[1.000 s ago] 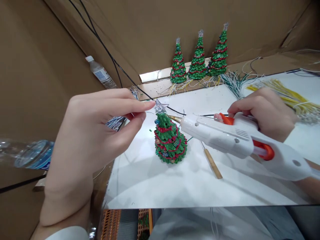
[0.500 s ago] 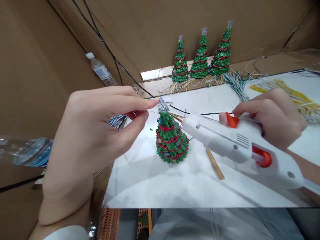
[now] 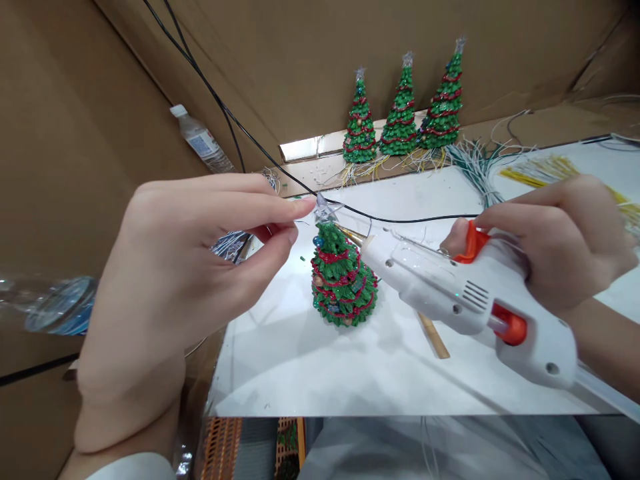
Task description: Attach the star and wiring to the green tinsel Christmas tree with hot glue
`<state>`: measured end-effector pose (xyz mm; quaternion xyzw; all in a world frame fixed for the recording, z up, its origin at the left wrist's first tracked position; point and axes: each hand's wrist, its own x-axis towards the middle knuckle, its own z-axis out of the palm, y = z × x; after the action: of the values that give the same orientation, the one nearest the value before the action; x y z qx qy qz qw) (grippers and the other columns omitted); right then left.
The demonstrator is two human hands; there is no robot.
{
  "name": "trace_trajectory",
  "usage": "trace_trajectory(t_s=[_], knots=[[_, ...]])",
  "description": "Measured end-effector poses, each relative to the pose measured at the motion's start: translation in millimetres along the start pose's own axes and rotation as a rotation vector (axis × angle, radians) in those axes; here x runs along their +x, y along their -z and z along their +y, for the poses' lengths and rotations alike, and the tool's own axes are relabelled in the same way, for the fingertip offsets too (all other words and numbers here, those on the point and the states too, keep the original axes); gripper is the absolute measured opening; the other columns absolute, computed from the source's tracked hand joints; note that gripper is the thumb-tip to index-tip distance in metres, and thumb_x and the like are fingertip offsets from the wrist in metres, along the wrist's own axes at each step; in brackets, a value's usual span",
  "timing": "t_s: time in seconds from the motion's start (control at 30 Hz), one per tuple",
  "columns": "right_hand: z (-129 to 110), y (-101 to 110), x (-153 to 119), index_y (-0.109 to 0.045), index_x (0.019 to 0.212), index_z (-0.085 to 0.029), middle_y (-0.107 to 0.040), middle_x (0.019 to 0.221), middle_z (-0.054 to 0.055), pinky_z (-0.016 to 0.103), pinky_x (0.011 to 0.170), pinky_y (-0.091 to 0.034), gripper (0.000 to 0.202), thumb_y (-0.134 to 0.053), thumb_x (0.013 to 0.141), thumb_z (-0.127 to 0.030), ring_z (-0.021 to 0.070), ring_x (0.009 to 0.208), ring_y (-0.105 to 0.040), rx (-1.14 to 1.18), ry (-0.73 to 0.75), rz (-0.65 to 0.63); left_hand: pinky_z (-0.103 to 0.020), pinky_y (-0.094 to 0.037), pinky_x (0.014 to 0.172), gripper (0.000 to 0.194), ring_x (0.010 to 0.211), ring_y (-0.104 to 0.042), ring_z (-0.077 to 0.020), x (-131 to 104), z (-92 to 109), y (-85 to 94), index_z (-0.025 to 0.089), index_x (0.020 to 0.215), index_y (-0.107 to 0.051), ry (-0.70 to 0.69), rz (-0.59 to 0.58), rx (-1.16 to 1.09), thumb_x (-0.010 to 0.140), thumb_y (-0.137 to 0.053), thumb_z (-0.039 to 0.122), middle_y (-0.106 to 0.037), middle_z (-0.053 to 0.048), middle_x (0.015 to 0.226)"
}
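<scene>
My left hand (image 3: 215, 247) pinches the clear star (image 3: 325, 209) by its left side, at the top of a small green Christmas tree (image 3: 345, 283) with red garlands. The tree stands upright on the white board (image 3: 300, 380). From the right, my right hand (image 3: 565, 240) grips a white glue gun (image 3: 465, 297) with orange parts. Its metal nozzle (image 3: 351, 235) is at the treetop just below the star; whether it touches cannot be made out. A flat wooden stick (image 3: 433, 335) lies partly under the gun.
Three finished-looking trees (image 3: 400, 127) stand at the back by the cardboard wall. Wire bundles (image 3: 477, 170) lie behind my right hand. A black cable (image 3: 400, 221) crosses the board. Plastic bottles (image 3: 203, 141) are at the left.
The rear of the glue gun and my right hand have swung slightly, the hand moving right, while the nozzle stays by the treetop. My left hand remains at the star.
</scene>
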<state>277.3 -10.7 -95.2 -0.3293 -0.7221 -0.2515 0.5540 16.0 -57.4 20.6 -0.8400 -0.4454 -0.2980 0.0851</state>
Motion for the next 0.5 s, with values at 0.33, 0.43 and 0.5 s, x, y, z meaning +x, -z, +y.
trace_trajectory(t_s=[0.33,0.43,0.5], knots=[[-0.7,-2.3,0.8,-0.057,0.093,-0.027,-0.051,0.069,0.000,0.026,0.045,-0.026,0.020,-0.051,0.084,-0.010,0.0099,0.051,-0.038,-0.014,-0.040,-0.012,-0.028,-0.043,0.046,0.016,0.054,-0.048,-0.0113,-2.1,-2.6,-0.8,0.024,0.090,-0.074,0.018,-0.008,0.028,0.079,-0.067,0.016,-0.062,0.001,0.065],[-2.6,-2.4,2.3,-0.056,0.091,-0.026,-0.048,0.068,0.000,0.025,0.046,-0.027,0.012,-0.055,0.084,-0.016,0.0098,0.053,-0.039,-0.012,-0.044,-0.017,-0.028,-0.038,0.044,0.016,0.052,-0.046,-0.0104,-2.5,-2.1,-1.1,0.022,0.089,-0.075,-0.001,0.011,0.033,0.077,-0.068,0.015,-0.061,0.001,0.064],[-4.5,-1.3,3.7,-0.056,0.087,-0.025,-0.046,0.068,0.001,0.025,0.047,-0.028,0.007,-0.054,0.085,-0.018,0.0104,0.055,-0.040,0.006,-0.058,-0.038,-0.029,-0.035,0.043,0.015,0.051,-0.044,-0.0101,-2.6,-1.8,-1.3,0.022,0.088,-0.075,-0.010,0.024,0.044,0.076,-0.068,0.015,-0.060,0.001,0.062]])
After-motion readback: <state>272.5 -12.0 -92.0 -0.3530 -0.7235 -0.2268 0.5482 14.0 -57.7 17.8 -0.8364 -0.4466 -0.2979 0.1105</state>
